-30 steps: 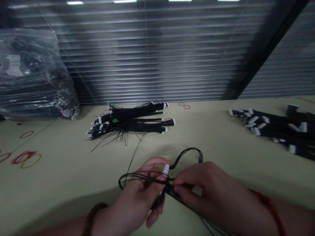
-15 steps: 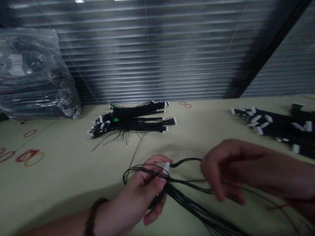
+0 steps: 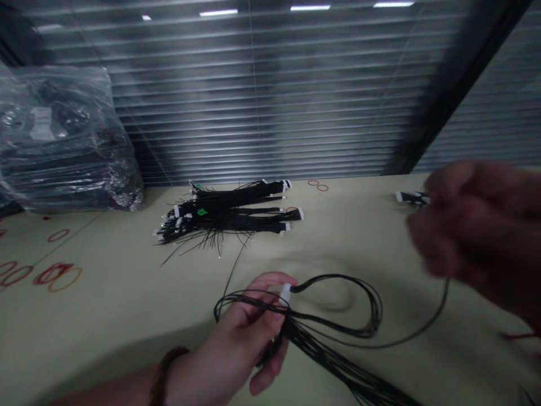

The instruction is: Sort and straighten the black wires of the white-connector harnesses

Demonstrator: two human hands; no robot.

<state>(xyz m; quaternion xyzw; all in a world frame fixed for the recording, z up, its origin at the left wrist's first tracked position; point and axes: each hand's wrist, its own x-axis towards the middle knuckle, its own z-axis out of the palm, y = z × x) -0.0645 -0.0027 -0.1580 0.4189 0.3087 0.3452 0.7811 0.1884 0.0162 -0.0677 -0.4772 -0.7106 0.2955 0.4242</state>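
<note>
- Up and outward, toward two o'clock, the person's right hand [image 3: 477, 225] has moved since the earlier frame; the left hand [image 3: 249, 332] has barely shifted.
- The left fingers grip a small white plastic connector [image 3: 284, 294], just below centre, with a bundle of thin black wires [image 3: 338, 366] trailing toward four o'clock.
- The right hand is blurred but closed, apparently pinching a single black strand [image 3: 380, 346].
- One strand is drawn out from the rest; the wire loop [image 3: 376, 316] at the connector's four o'clock hangs loose, with no fastening visible. Most wires remain bunched, and how many are sorted cannot be told.
- On the pale yellow-green tabletop [image 3: 135, 299], a pile of black cables with white ends [image 3: 228, 214] lies at eleven o'clock, red rubber bands [image 3: 53, 273] at nine.
- A clear plastic bag [image 3: 71, 163] sits at ten o'clock; grey slatted blinds [image 3: 313, 101] span twelve.
</note>
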